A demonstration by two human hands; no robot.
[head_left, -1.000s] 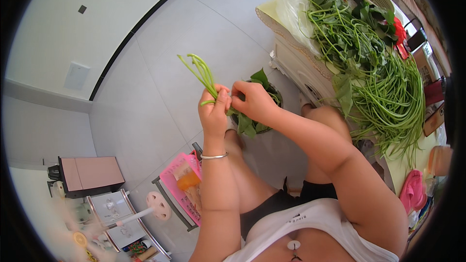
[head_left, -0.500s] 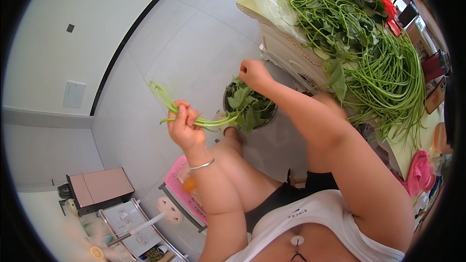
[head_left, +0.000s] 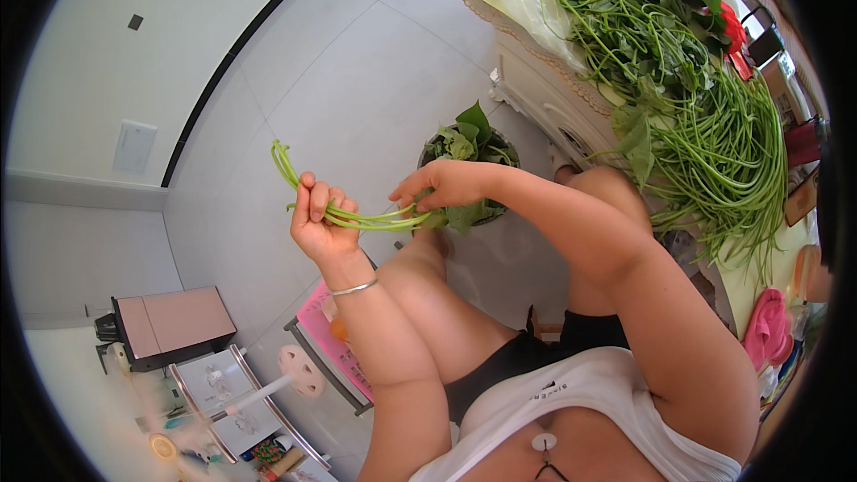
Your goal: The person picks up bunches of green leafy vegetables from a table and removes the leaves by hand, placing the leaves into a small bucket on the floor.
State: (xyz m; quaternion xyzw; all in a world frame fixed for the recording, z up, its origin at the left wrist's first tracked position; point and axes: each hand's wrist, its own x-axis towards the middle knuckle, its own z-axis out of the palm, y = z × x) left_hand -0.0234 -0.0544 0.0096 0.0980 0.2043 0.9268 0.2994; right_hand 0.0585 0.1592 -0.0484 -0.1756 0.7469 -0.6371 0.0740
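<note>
Left hand (head_left: 320, 225) closed around a small bundle of stripped green stems (head_left: 357, 217), thumb and fingers clamped, bracelet at the wrist. Bundle now lying nearly level between the two hands, its bare ends curling up and out past the left fist; a second ago held upright with both hands close together, half a second ago pulled apart with the right lifted clear. Right hand (head_left: 446, 186) back at the leafy end of the same stems, fingertips pinched on them just above the dark bowl of plucked leaves (head_left: 471, 161) on the floor, between the knees. Judged from this: another round of leaf-stripping under way, leaves dropping into the bowl while bare stalks gather in the left fist. Large heap of untrimmed water spinach (head_left: 705, 116) spread over the tabletop (head_left: 500, 13) to the right, long stalks hanging over its edge, so plenty left. Pink stool (head_left: 326, 348) and a small brown cabinet (head_left: 170, 326) lower left on the tiled floor (head_left: 357, 62).
</note>
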